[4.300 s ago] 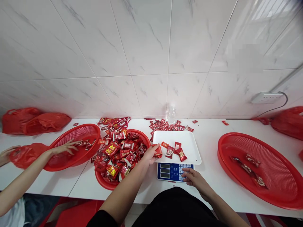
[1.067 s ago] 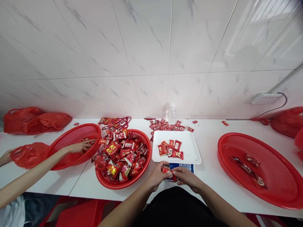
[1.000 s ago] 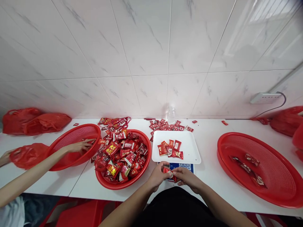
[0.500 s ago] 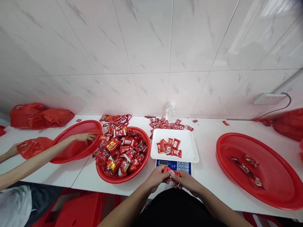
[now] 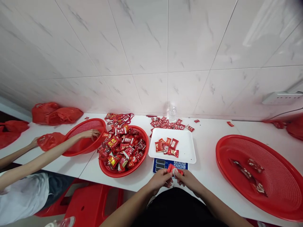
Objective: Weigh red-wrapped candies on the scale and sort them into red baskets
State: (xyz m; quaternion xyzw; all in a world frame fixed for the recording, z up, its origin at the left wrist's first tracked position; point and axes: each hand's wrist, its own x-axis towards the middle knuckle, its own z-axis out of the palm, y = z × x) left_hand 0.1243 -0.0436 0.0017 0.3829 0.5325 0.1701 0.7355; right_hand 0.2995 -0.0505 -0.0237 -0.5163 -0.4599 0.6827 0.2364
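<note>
My left hand (image 5: 161, 180) and my right hand (image 5: 187, 180) are close together at the front of the scale (image 5: 157, 165), both closed on red candy packets (image 5: 174, 169) between them. How many packets they hold I cannot tell. Just beyond, a white tray (image 5: 184, 155) sits on the scale with several red wrapped candies (image 5: 167, 146) on it. A red basket (image 5: 147, 148) heaped with wrapped candies stands to the left of the tray.
Small red packets (image 5: 165, 123) lie behind the tray near a clear bottle (image 5: 172, 112). At right, a large red basket (image 5: 220, 157) holds a few packets. A co-worker's hand (image 5: 91, 134) reaches into another red basket (image 5: 71, 153); red bags (image 5: 56, 114) lie behind.
My hands have moved slightly apart, showing more of the red packets between them. The view has shifted left, and more of the scale's display shows.
</note>
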